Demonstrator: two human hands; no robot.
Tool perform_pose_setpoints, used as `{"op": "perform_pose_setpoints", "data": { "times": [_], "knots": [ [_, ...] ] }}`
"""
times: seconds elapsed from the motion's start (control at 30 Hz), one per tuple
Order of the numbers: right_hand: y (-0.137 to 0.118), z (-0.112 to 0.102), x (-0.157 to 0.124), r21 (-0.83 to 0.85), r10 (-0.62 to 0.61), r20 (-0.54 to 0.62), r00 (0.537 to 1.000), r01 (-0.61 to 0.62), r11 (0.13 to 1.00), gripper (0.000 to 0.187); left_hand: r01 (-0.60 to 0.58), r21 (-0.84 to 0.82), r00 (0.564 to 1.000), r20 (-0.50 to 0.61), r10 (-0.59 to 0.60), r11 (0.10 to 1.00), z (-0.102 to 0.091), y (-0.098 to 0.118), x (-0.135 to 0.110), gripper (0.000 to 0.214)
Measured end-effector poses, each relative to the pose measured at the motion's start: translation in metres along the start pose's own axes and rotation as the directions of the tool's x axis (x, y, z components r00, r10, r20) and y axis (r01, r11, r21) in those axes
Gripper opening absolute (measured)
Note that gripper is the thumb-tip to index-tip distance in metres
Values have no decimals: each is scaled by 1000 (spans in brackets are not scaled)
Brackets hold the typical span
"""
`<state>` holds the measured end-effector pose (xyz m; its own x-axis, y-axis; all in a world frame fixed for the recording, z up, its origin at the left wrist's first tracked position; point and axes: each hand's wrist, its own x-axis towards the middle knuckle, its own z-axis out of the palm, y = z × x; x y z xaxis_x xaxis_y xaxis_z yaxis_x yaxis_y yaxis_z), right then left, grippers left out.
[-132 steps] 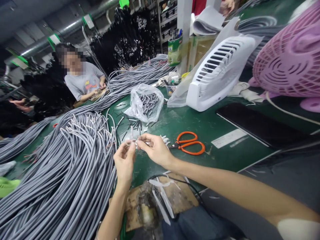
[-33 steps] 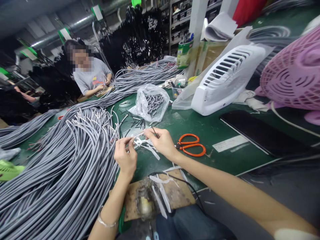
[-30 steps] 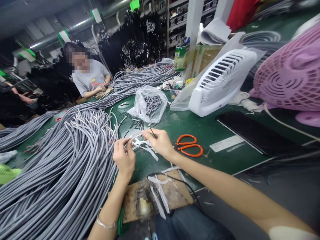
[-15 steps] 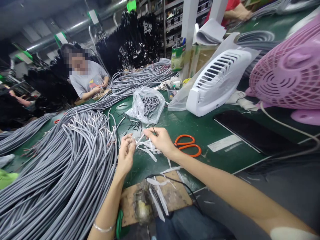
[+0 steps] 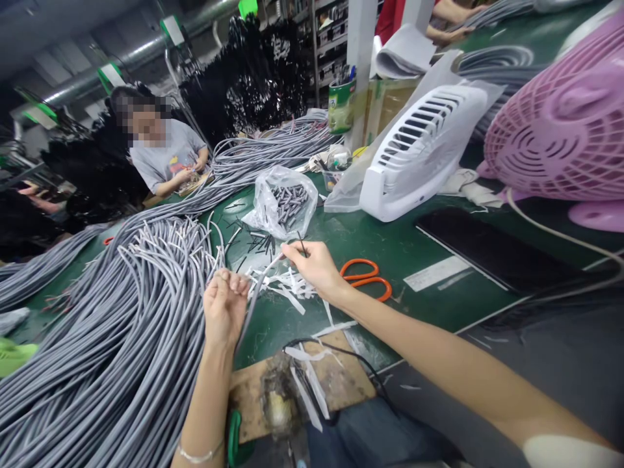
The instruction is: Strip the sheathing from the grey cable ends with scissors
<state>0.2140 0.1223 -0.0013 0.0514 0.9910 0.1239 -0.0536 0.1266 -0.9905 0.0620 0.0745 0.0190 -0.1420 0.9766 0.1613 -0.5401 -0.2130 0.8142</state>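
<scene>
My left hand (image 5: 225,305) is closed round a grey cable (image 5: 251,300) whose end rises toward my right hand (image 5: 314,268). The right hand pinches that cable's tip, and a thin black tube (image 5: 302,246) sticks up from its fingers. White strips of scrap (image 5: 287,289) lie on the green table (image 5: 414,250) beneath both hands. A big heap of grey cables (image 5: 121,338) covers the table to the left. A clear bag of short dark tubes (image 5: 285,201) sits just beyond my hands.
Orange scissors (image 5: 365,279) lie to the right of my right hand. A white fan (image 5: 419,153) and a pink fan (image 5: 560,130) stand at the right. A worn wooden board (image 5: 302,383) lies at the near edge. A person in a grey shirt (image 5: 163,159) works across the table.
My left hand has slid down and left along the cable, going from a fingertip pinch to a full grip. My right hand stays at the cable's tip with the black tube.
</scene>
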Motion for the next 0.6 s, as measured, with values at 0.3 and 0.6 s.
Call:
{"op": "perform_pose_setpoints", "data": {
  "times": [0.3, 0.6],
  "knots": [
    [-5, -6, -1, -45, -169, 1, 986, 169, 985, 30, 182, 634, 983, -95, -158, 751, -3, 7, -4, 33],
    [-12, -4, -18, 23, -238, -75, 968, 240, 970, 38, -191, 826, 970, 76, 230, 531, 4, 0, -22, 14]
  ]
}}
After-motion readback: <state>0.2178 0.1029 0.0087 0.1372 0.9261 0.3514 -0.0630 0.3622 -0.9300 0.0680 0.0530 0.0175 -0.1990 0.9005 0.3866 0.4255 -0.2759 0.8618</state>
